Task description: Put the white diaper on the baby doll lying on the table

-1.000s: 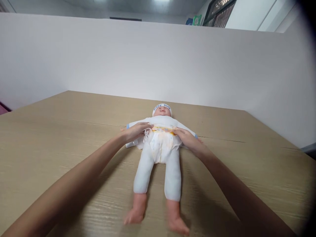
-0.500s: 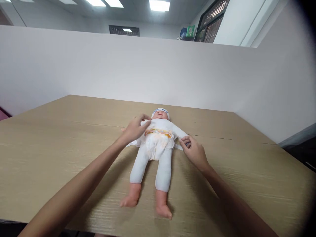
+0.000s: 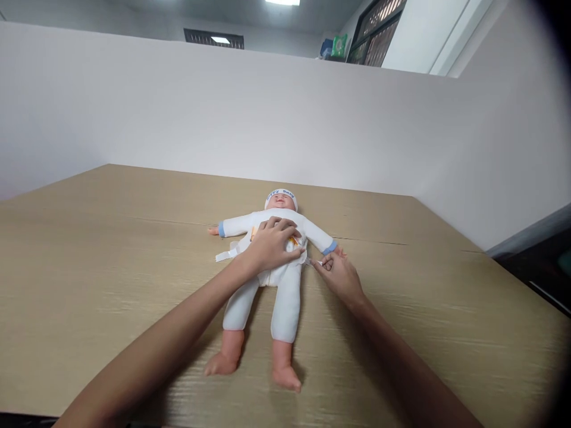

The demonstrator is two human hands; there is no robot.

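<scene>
On the wide wooden table (image 3: 111,261), fenced behind by a white partition (image 3: 223,113), a baby doll (image 3: 267,261) lies on its back, head away from us, arms spread and bare feet toward us. By our reading, we are midway through fastening the diaper (image 3: 272,270) at its waist. Our left hand (image 3: 273,245) lies flat across the doll's belly, fingers spread and slack, pressing the diaper front down and gripping nothing. Our right hand (image 3: 338,273) sits just beside the doll's hip, thumb and forefinger pinched shut on the small white tab (image 3: 316,262) on that side. The tab (image 3: 223,255) on the other side lies loose on the table. The move ahead, we judge, calls for drawing the pinched tab taut across the front while the flat hand keeps the doll from sliding.
</scene>
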